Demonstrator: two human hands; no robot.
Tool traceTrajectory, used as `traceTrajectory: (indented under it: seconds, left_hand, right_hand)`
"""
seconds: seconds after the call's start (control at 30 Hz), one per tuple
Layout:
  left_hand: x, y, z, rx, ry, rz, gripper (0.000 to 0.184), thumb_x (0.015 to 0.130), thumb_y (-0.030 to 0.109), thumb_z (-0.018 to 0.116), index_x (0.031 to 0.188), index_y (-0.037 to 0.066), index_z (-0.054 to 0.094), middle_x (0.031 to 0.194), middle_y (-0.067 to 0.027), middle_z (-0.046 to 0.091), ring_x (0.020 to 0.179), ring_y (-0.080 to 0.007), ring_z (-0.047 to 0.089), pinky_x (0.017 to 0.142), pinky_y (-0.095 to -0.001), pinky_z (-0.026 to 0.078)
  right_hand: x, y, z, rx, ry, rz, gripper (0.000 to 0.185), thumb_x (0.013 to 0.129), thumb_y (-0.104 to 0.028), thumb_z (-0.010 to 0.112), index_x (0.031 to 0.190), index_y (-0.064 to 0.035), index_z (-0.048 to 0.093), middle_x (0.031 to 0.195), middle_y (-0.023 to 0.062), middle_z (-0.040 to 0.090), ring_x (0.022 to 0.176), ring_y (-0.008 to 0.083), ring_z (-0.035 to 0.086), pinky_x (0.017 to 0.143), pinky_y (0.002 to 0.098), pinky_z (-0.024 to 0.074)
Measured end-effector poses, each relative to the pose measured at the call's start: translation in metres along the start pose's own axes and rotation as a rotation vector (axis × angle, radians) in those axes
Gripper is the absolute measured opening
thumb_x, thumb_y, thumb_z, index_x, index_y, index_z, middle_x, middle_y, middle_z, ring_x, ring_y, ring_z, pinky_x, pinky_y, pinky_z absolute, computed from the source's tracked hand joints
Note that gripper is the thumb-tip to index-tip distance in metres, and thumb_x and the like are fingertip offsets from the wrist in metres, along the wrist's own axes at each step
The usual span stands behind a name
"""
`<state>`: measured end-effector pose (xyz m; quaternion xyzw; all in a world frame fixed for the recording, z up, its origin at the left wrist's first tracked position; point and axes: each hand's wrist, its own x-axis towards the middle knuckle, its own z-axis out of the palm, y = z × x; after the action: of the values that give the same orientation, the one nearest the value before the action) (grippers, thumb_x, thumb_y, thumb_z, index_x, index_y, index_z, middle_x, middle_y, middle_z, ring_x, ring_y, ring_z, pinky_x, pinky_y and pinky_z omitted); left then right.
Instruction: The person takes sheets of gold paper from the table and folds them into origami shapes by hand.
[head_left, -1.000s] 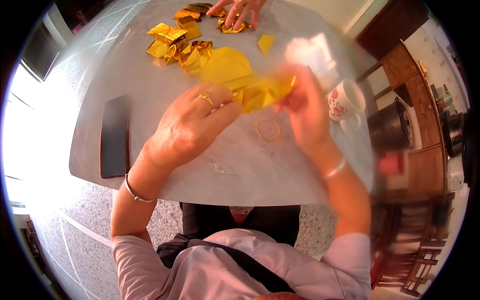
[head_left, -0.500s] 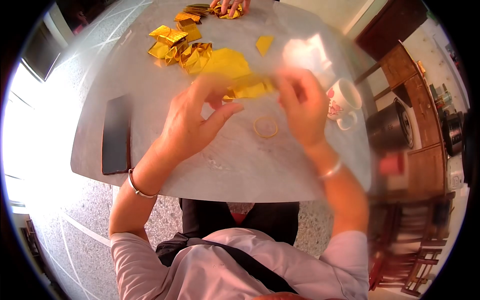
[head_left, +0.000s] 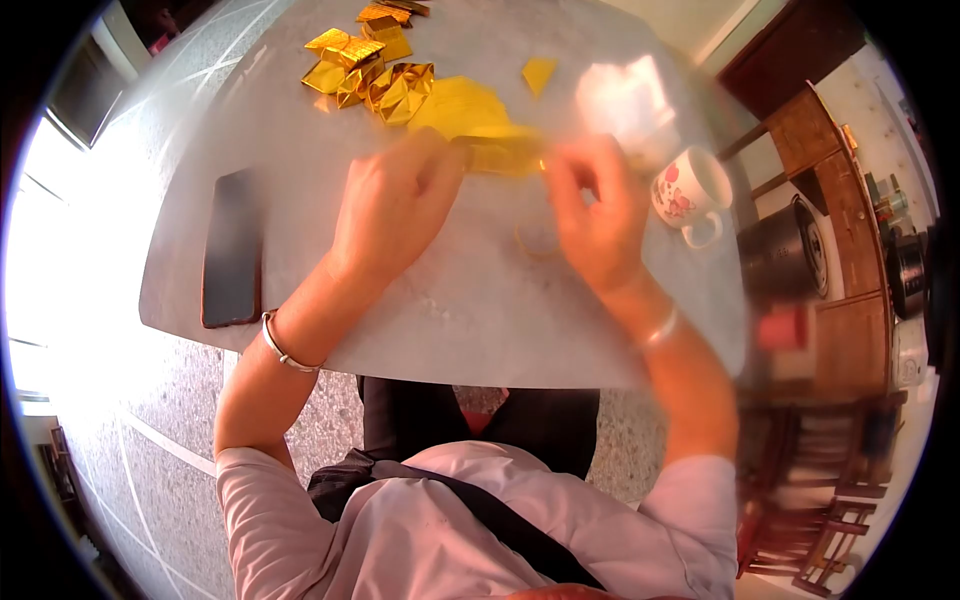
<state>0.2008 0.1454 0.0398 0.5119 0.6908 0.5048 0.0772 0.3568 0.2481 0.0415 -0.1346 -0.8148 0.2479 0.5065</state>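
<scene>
Above the table, a gold foil paper, folded into a narrow band and slightly blurred, stretches between my two hands. Its left end is pinched by my left hand, whose fingers are curled closed. My right hand is closed in a pinch at the other end, thumb and forefinger forming a loop. Just beyond the folded paper lies flat yellow paper. A thin rubber band rests on the table, partly hidden by my right hand.
Folded gold foil pieces lie at the far left, with a small yellow piece farther right. A phone is on the left. A floral mug and crumpled white material stand right on the grey table.
My left hand has turned and its fingers have closed on the paper. The folded paper is now held flatter between both hands. Another person's hand at the far edge has left view.
</scene>
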Motion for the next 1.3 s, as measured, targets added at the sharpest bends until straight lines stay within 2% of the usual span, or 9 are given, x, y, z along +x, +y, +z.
traceTrajectory:
  seconds: [0.1,0.7,0.9,1.0,1.3]
  left_hand:
    - [0.0,-0.007,0.003,0.023,0.057,0.08,0.014,0.086,0.012,0.059,0.08,-0.001,0.059,0.055,-0.0024,0.051,0.051,-0.0046,0.043,0.048,-0.0229,0.037]
    - [0.001,-0.01,0.007,0.038,0.053,0.143,0.013,0.086,0.011,0.06,0.08,-0.001,0.059,0.055,-0.004,0.053,0.05,-0.0052,0.045,0.048,-0.0239,0.038]
    - [0.0,-0.013,0.008,0.049,0.043,0.15,0.012,0.086,0.011,0.059,0.082,-0.001,0.06,0.057,-0.0052,0.056,0.051,-0.0068,0.05,0.049,-0.0243,0.041]
    - [0.0,-0.008,0.008,0.004,0.027,0.129,0.016,0.085,0.012,0.056,0.076,-0.001,0.052,0.072,-0.0218,0.056,0.066,-0.0407,0.054,0.057,-0.0404,0.045]
    - [-0.001,-0.007,0.008,-0.013,0.015,0.143,0.016,0.085,0.011,0.056,0.075,-0.001,0.051,0.072,-0.0218,0.056,0.065,-0.0401,0.054,0.056,-0.0398,0.045]
  right_hand:
    - [0.0,0.002,0.0,-0.02,0.006,-0.016,0.007,0.082,0.004,0.058,0.082,-0.0001,0.053,0.066,0.0064,0.055,0.054,0.0116,0.053,0.051,0.0243,0.0435]
    - [-0.002,0.006,0.003,-0.005,-0.011,0.012,0.009,0.082,0.003,0.059,0.082,-0.0012,0.051,0.063,0.008,0.055,0.051,0.0139,0.052,0.048,0.0265,0.0411]
    - [-0.003,0.005,0.005,0.005,-0.02,0.021,0.007,0.082,0.003,0.058,0.082,-0.0009,0.052,0.064,0.0086,0.055,0.052,0.0149,0.052,0.048,0.0267,0.041]
    - [-0.002,0.006,0.005,-0.015,-0.005,0.021,0.007,0.082,0.003,0.058,0.083,-0.0008,0.052,0.065,0.0088,0.056,0.052,0.015,0.052,0.049,0.0269,0.0413]
    - [-0.002,0.008,0.005,-0.014,-0.012,0.014,0.009,0.081,0.003,0.059,0.082,-0.0012,0.051,0.065,0.0095,0.056,0.052,0.0177,0.053,0.048,0.0278,0.0412]
